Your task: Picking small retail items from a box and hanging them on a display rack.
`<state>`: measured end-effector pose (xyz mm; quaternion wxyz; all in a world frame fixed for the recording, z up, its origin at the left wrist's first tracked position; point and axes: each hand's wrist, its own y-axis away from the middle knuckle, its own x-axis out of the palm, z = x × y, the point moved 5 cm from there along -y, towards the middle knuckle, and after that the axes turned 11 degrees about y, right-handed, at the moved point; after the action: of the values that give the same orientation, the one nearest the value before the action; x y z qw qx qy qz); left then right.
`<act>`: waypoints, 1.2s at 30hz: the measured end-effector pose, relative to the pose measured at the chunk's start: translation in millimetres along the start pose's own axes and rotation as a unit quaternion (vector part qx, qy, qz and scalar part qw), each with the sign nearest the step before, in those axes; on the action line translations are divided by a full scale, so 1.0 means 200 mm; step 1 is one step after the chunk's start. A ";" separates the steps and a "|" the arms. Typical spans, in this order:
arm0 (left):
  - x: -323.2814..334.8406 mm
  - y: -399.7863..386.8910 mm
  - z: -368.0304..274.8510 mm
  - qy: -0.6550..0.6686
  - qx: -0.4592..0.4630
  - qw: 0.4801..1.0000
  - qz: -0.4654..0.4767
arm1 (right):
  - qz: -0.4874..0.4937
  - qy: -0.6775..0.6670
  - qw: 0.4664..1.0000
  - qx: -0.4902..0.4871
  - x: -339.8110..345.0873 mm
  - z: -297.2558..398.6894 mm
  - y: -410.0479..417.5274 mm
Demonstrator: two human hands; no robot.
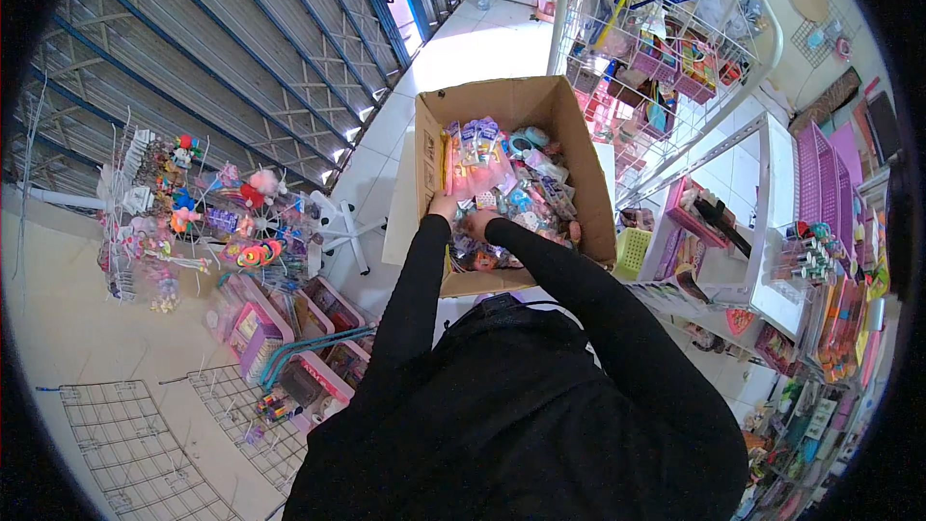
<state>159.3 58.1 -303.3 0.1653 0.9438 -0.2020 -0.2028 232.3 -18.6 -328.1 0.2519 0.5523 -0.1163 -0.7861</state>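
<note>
A large open cardboard box [592,181] stands before me, partly filled with small wrapped trinkets [539,195] in clear packaging. Both my hands reach inside it. My left hand [443,205] is at the box's left side, against the lower edge of some pink and purple packets [477,155]; whether its fingers grip them cannot be told. Close to its right, my right hand [479,223] lies low among the packaged goods, its fingers bent and partly hidden. What it holds, if anything, is too small to make out.
Left of the box stands a rotating display rack [347,235] hung with toys, above pink baskets [253,318]. A white wire basket stand [651,22] is at the upper right, near a white shelf unit [778,231]. A folding metal gate [239,36] lines the upper left.
</note>
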 end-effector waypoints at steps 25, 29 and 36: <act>0.03 0.10 -0.10 0.328 -0.051 0.943 -0.024 | -0.183 -0.034 0.951 0.248 0.12 -0.02 -0.36; 0.04 0.14 -0.15 0.422 -0.058 0.905 0.002 | -0.161 -0.022 0.964 0.209 -0.09 -0.04 -0.13; 0.04 0.10 -0.14 0.331 -0.042 0.943 0.003 | -0.195 -0.095 0.971 0.099 -0.36 -0.20 0.16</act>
<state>171.5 42.9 -274.0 0.2627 0.9493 -0.1302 0.1131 296.3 -4.0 -270.1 0.0258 0.5095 -0.1074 -0.8533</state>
